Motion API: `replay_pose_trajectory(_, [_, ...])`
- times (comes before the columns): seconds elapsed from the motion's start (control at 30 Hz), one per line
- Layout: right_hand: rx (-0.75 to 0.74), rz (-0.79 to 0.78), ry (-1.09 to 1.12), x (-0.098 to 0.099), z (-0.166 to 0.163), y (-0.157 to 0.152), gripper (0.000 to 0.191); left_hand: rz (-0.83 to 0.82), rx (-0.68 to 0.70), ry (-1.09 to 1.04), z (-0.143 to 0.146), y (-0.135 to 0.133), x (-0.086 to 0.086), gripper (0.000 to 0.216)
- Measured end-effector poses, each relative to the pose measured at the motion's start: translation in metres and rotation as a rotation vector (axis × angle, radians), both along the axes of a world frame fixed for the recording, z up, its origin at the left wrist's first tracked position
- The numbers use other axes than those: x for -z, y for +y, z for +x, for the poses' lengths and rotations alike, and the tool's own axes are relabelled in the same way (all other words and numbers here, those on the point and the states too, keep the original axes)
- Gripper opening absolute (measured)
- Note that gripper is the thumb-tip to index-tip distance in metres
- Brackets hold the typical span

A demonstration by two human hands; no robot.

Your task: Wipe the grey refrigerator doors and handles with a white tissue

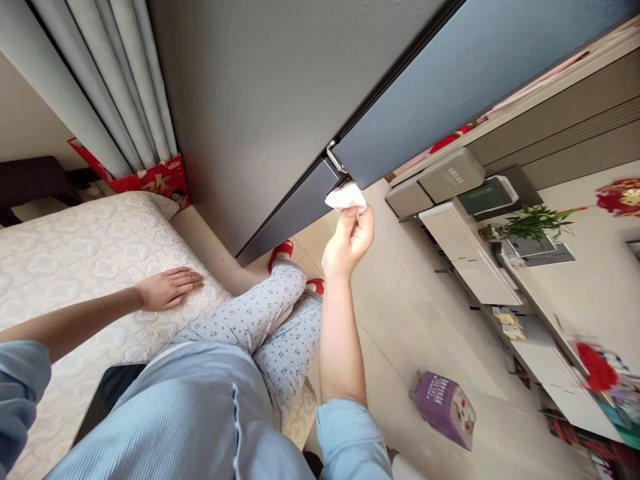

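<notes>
My right hand [349,240] is raised and pinches a crumpled white tissue or cloth [345,197] between thumb and fingers. The tissue touches the lower edge of a blue-grey cabinet door [425,100], just beside a metal door handle [334,157]. Below that edge runs a darker slate panel [293,210]. My left hand [167,290], with a gold ring on one finger, lies flat and holds nothing on a white quilted mattress [85,267].
Long grey curtains [107,80] hang by the wall beyond the mattress. Red slippers [281,255] lie on the tiled floor [415,313], with a purple box [445,410] farther along. A low white cabinet [470,253] holds a potted green plant [525,223].
</notes>
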State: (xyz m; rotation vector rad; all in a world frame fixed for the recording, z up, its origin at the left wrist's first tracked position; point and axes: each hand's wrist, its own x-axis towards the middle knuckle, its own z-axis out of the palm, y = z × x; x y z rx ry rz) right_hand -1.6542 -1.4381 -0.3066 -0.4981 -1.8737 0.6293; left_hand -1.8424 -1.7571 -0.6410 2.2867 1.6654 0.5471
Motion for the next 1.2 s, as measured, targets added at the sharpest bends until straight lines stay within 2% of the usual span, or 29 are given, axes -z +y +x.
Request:
replay_pose_trajectory(0.23, [-0.218,0.111,-0.094,0.004,0.012,-0.029,0.026,-0.013,-0.024,-0.036,0.0,0.0,0.001,0.055])
replay_pose_trajectory(0.3, [-0.373,0.039,-0.2,0.006,0.015,-0.04,0.021,-0.018,-0.025,-0.032,0.0,-0.001,0.001,0.054])
replay_pose_trajectory(0.37, [-0.559,-0.106,-0.367,0.009,0.018,-0.048,0.022,-0.032,-0.026,-0.031,-0.001,-0.001,0.001,0.054])
replay_pose_trajectory(0.43, [-0.607,-0.238,-0.533,0.012,0.02,-0.051,0.029,-0.044,-0.026,-0.038,-0.001,0.0,-0.001,0.054])
replay_pose_trajectory(0.5, [-0.529,-0.327,-0.614,0.016,0.024,-0.049,0.037,-0.04,-0.02,-0.044,-0.001,0.0,-0.002,0.054])
replay_pose_trajectory(0.67, [-0.251,-0.466,-0.619,0.025,0.044,-0.029,0.043,-0.02,-0.022,-0.041,-0.001,0.0,-0.005,0.054])
replay_pose_trajectory(0.8, [-0.037,-0.687,-0.46,0.034,0.06,-0.005,0.048,-0.019,-0.025,-0.041,-0.001,0.0,-0.003,0.053])
replay_pose_trajectory(0.87, [0.008,-0.813,-0.319,0.033,0.065,0.006,0.054,-0.032,-0.021,-0.028,-0.001,0.0,-0.002,0.053])
replay_pose_trajectory(0.97, [-0.036,-0.959,-0.195,0.022,0.071,0.016,0.058,-0.057,-0.019,-0.023,-0.001,0.0,-0.004,0.052])
replay_pose_trajectory(1.03, [-0.06,-0.965,-0.153,0.013,0.073,0.019,0.052,-0.05,-0.02,-0.014,0.0,0.001,-0.007,0.052])
replay_pose_trajectory(1.1, [-0.05,-0.878,-0.063,0.004,0.072,0.023,0.047,-0.021,-0.014,0.0,0.0,0.001,-0.009,0.051])
replay_pose_trajectory(1.2, [0.088,-0.553,0.084,-0.005,0.064,0.035,0.042,0.037,-0.002,-0.008,-0.001,0.001,-0.01,0.052])
